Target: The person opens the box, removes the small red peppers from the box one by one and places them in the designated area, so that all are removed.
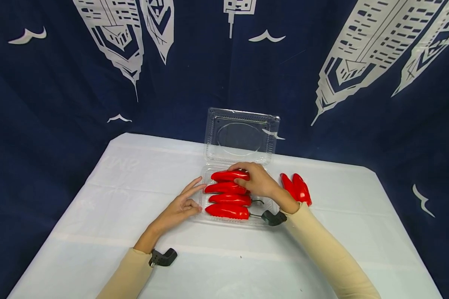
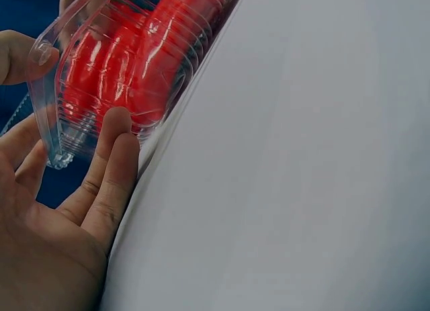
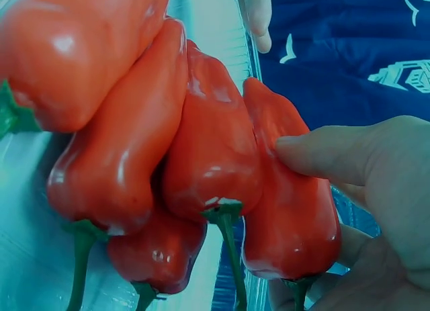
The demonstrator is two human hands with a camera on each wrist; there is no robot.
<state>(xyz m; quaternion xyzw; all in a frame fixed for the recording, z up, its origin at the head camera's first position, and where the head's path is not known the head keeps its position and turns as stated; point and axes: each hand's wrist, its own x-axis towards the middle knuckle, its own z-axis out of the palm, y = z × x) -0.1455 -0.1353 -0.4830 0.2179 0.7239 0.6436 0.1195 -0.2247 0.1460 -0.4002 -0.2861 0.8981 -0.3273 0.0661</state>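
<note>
No writing legible on the clear box (image 1: 213, 219) at frame centre; my right hand (image 1: 256, 180) grips its rearmost pepper (image 1: 229, 175) — left hand (image 1: 181, 206) relaxed, fingertips touching the box's side; two peppers (image 1: 296, 189) lie right, behind my wrist.

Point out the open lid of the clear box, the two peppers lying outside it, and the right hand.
open lid (image 1: 241, 135), head view, middle of the upright panel.
two peppers (image 1: 298, 189), head view, the nearer pepper's body.
right hand (image 1: 257, 180), head view, back of the hand.
</note>
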